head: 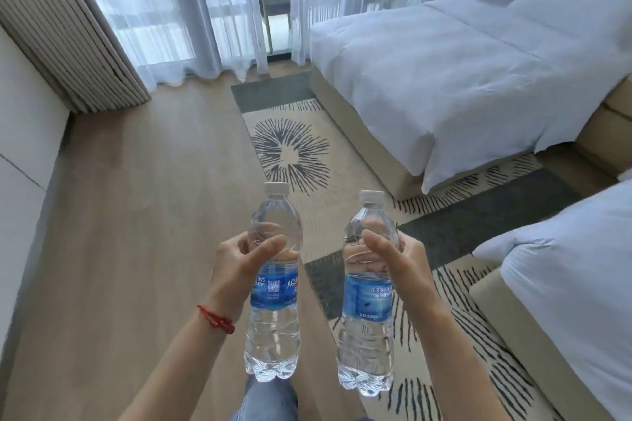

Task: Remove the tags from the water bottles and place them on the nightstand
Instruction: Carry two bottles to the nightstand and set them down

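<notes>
I hold two clear water bottles upright in front of me, each with a white cap and a blue label. My left hand (239,270) grips the left bottle (273,328) around its upper body, thumb across the front. My right hand (396,260) grips the right bottle (366,335) the same way. Both bottles hang in the air above the floor. No nightstand is in view.
A bed with white bedding (444,85) stands at the right, a second bed (574,284) nearer at the lower right. A patterned rug (294,147) lies on the wood floor. Sheer curtains (191,10) cover the window ahead. A pale cabinet (24,164) runs along the left wall.
</notes>
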